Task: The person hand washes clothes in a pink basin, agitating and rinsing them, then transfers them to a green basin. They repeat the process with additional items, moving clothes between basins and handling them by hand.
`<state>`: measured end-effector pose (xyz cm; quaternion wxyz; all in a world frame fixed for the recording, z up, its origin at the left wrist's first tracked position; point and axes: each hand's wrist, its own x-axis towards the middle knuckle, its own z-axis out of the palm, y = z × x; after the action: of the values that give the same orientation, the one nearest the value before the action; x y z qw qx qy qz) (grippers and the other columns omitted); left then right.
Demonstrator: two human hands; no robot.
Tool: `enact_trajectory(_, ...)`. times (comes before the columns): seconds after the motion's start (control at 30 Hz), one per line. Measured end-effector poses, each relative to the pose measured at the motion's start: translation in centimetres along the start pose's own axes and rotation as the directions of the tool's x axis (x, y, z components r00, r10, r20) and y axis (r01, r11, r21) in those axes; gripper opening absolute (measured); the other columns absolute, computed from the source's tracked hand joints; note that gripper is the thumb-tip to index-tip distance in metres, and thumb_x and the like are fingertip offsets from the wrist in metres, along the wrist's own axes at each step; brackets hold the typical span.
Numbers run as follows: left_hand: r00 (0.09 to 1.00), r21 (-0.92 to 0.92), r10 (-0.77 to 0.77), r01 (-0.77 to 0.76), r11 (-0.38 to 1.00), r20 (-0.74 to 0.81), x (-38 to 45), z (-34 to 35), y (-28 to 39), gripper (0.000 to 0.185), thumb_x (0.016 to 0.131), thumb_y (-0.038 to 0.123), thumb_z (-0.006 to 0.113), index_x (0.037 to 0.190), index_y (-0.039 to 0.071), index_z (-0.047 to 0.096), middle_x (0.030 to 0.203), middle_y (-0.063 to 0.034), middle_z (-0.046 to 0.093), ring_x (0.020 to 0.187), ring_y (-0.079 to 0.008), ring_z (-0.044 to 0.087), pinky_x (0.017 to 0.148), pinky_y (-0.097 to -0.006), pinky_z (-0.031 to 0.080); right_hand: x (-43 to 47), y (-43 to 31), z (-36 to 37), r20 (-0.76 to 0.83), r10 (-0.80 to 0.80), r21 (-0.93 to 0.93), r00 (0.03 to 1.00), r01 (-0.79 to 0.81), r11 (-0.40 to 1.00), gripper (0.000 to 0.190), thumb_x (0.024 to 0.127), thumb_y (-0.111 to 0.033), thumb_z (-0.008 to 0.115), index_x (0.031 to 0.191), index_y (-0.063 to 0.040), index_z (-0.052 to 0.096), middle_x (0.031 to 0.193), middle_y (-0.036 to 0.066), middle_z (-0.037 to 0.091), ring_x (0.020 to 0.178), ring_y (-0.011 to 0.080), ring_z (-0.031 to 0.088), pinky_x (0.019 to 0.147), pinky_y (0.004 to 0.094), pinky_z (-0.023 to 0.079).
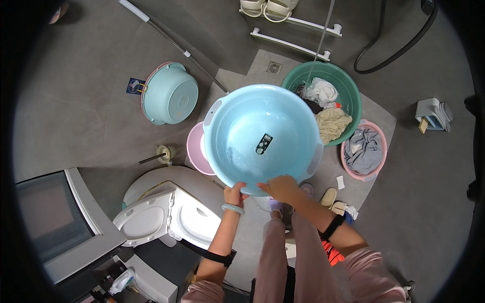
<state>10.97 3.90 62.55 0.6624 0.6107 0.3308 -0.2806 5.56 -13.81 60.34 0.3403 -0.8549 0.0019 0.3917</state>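
A large light-blue plastic basin (242,113) is held up in front of me, its inside facing me. My left hand (234,194) grips the near rim, thumb over the edge. Farther right along the same rim, my right hand (283,188) holds on too, its fingers partly hidden. The basin's inner surface looks wet and glossy, and a dark sticker (264,144) with printing is on its bottom. Behind it stands a green basin (354,98) with white cloth (322,92) and beige cloth (333,123) inside. A thin stream of water (322,41) falls into that basin.
A pink basin (383,151) with grey clothing stands at right; a pink-purple tub (197,151) is partly covered at left. A teal basin (183,100) hangs on the wall. An open toilet (193,212) lies left, slippers (329,197) right. A pole (170,43) leans behind.
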Motion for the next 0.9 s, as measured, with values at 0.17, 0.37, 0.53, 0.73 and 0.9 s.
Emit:
enact_trajectory(0.17, 0.992, 0.084, -0.095, 0.101, 0.991, -0.077, 0.9, -1.4, 1.1, 0.017, 0.074, 0.003, 0.062, 0.089, 0.001, 0.054, 0.067, -0.0051, 0.053, 0.048, -0.0150, 0.049, 0.039, -0.0261, 0.036, -3.4, 2.1, 1.4, -0.418, -0.374, -0.171, 0.828, 0.332, 0.928, 0.030, 0.086, -0.032, 0.057, 0.095, -0.005, 0.064, 0.090, 0.010, 0.066, 0.087, 0.0271, 0.063, 0.078, 0.0389, 0.045)
enact_trajectory(0.37, 0.985, 0.085, -0.121, 0.132, 0.987, -0.123, 1.3, -2.0, 0.3, 0.018, 0.074, 0.005, 0.063, 0.090, 0.001, 0.055, 0.066, -0.0053, 0.056, 0.049, -0.0158, 0.053, 0.042, -0.0260, 0.044, -1.7, 2.4, 3.9, -0.498, -0.344, -0.268, 0.796, 0.236, 0.934, 0.010, 0.075, -0.015, 0.060, 0.083, -0.009, 0.062, 0.080, 0.006, 0.062, 0.086, 0.0227, 0.060, 0.076, 0.0373, 0.044)
enact_trajectory(0.53, 0.970, 0.119, -0.150, 0.175, 0.977, -0.189, 4.3, -4.3, 0.7, 0.019, 0.073, 0.007, 0.064, 0.090, 0.001, 0.057, 0.067, -0.0064, 0.058, 0.050, -0.0176, 0.056, 0.041, -0.0268, 0.046, -0.8, 1.8, 3.6, -0.643, -0.278, -0.186, 0.714, 0.207, 0.960, 0.025, 0.076, -0.009, 0.060, 0.101, -0.006, 0.061, 0.104, 0.011, 0.062, 0.100, 0.0265, 0.057, 0.085, 0.0387, 0.043)
enact_trajectory(0.73, 0.958, 0.542, 0.041, 0.125, 0.831, -0.284, 11.8, -6.8, 6.5, 0.025, 0.071, 0.010, 0.064, 0.089, -0.005, 0.056, 0.067, -0.0105, 0.058, 0.040, -0.0197, 0.053, 0.030, -0.0292, 0.042, -2.6, 4.4, 4.2, -0.722, 0.041, 0.187, 0.691, 0.138, 0.973, 0.040, 0.082, -0.010, 0.058, 0.122, -0.006, 0.054, 0.121, 0.014, 0.058, 0.106, 0.0320, 0.056, 0.092, 0.0417, 0.043)
enact_trajectory(0.9, 0.947, 0.738, 0.218, 0.027, 0.674, -0.234, 14.4, -9.9, 12.8, 0.039, 0.067, 0.009, 0.065, 0.101, -0.004, 0.050, 0.072, -0.0132, 0.058, 0.048, -0.0231, 0.056, 0.036, -0.0342, 0.045, -8.4, 13.2, 7.1, -0.473, 0.311, 0.353, 0.824, -0.147, 0.924, 0.034, 0.082, -0.011, 0.057, 0.116, -0.005, 0.055, 0.115, 0.018, 0.059, 0.097, 0.0363, 0.060, 0.082, 0.0447, 0.048)
